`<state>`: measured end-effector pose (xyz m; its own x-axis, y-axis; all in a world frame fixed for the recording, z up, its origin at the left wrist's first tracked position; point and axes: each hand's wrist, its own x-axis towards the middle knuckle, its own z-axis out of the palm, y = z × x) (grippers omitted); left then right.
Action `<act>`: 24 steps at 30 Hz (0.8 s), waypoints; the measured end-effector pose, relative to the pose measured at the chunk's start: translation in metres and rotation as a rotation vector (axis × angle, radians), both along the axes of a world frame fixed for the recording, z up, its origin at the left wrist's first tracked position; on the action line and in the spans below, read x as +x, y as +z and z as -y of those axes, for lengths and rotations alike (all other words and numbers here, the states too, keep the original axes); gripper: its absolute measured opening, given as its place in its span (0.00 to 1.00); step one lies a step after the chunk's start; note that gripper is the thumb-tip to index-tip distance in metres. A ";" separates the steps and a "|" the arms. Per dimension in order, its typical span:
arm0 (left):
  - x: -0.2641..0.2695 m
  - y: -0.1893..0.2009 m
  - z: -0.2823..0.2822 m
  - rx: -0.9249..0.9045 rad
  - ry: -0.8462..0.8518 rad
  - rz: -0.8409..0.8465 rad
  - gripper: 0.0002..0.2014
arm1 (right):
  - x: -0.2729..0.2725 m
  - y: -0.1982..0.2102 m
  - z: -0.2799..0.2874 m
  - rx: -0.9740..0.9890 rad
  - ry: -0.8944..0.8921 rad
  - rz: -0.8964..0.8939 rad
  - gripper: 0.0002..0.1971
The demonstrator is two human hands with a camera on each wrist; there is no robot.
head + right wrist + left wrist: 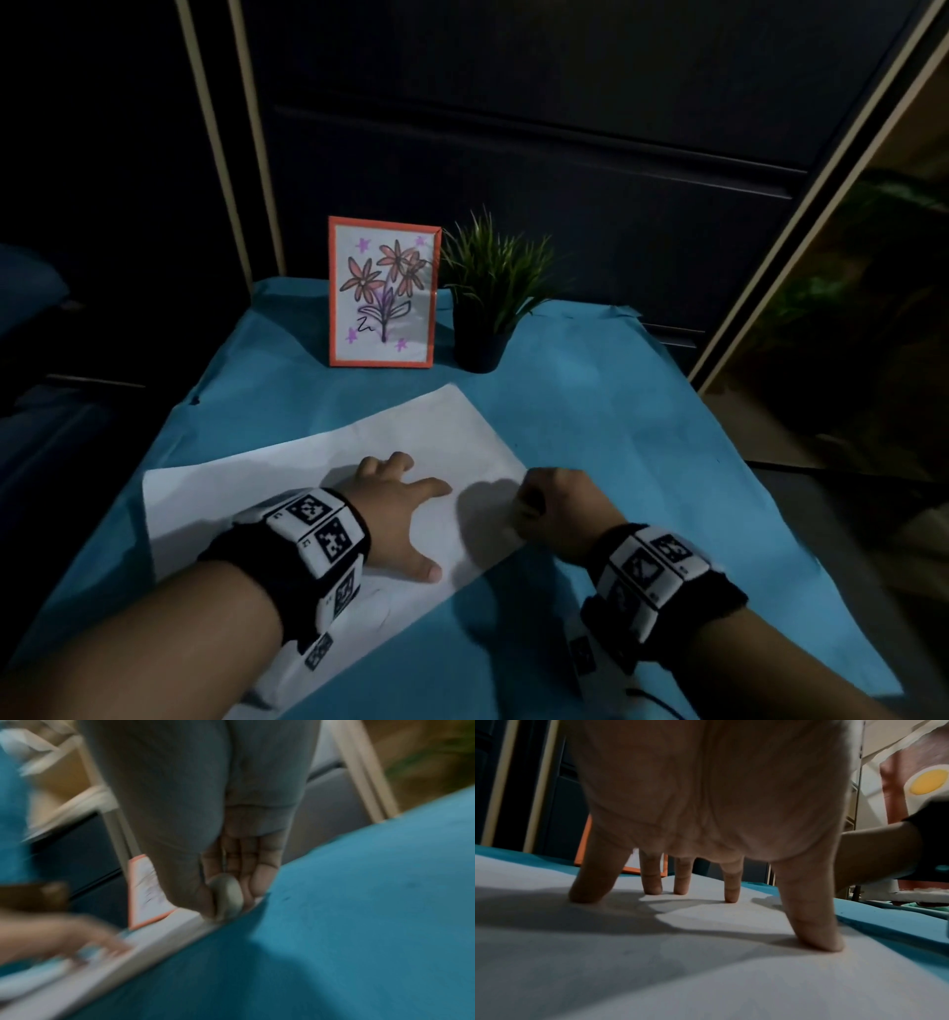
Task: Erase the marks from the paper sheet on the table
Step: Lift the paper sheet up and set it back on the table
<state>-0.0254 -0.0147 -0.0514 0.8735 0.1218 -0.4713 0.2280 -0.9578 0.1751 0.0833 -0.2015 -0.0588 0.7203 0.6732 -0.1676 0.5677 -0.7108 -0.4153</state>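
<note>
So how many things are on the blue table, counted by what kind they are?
Paper sheet: 1
Framed flower drawing: 1
Potted plant: 1
Eraser, pinched in the right hand: 1
Total: 4

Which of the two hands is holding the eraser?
The right hand, curled round a small grey eraser at the paper sheet's right edge. The left hand lies spread flat, fingertips pressing the sheet.

Bare forearms; black wristbands (308, 560) carry white square-coded tags.
</note>
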 end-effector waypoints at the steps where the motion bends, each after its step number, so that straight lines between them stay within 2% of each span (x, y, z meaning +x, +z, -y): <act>1: 0.000 0.000 0.000 0.000 0.002 0.000 0.44 | 0.005 0.002 0.003 0.020 -0.047 0.016 0.19; 3: -0.001 0.001 0.001 -0.004 0.003 0.007 0.44 | 0.007 0.006 0.006 0.071 -0.075 0.031 0.18; 7: -0.003 0.002 0.000 -0.004 0.000 0.033 0.43 | -0.016 0.003 -0.013 0.044 0.128 -0.001 0.02; 8: -0.003 0.002 0.000 -0.001 -0.004 0.029 0.43 | -0.018 0.001 -0.017 0.010 0.153 -0.005 0.03; 10: -0.002 0.002 0.000 0.006 -0.014 0.004 0.43 | -0.009 0.000 -0.014 -0.033 0.085 -0.014 0.04; 13: -0.001 0.003 0.001 0.014 -0.017 -0.022 0.44 | 0.013 0.000 0.001 -0.023 -0.079 0.019 0.17; 15: -0.001 0.004 0.001 0.017 -0.011 -0.027 0.45 | 0.017 0.002 0.006 0.016 -0.114 0.034 0.19; 17: 0.000 0.005 -0.002 0.016 -0.012 -0.011 0.45 | 0.014 0.003 0.007 0.034 -0.096 0.042 0.17; 20: 0.003 0.010 -0.019 -0.007 0.066 0.109 0.41 | 0.003 0.005 0.003 0.115 -0.027 0.036 0.05; 22: 0.004 0.016 -0.036 0.044 0.189 0.200 0.37 | -0.004 0.004 -0.003 0.155 0.070 -0.004 0.06; 24: 0.001 0.020 -0.051 0.179 0.300 0.197 0.39 | -0.010 0.003 -0.011 0.131 0.138 -0.072 0.08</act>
<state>-0.0240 0.0359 -0.0312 0.8583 0.4501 -0.2467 0.4809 -0.8731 0.0801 0.0738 -0.1900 -0.0560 0.6091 0.7840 -0.1197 0.6217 -0.5658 -0.5416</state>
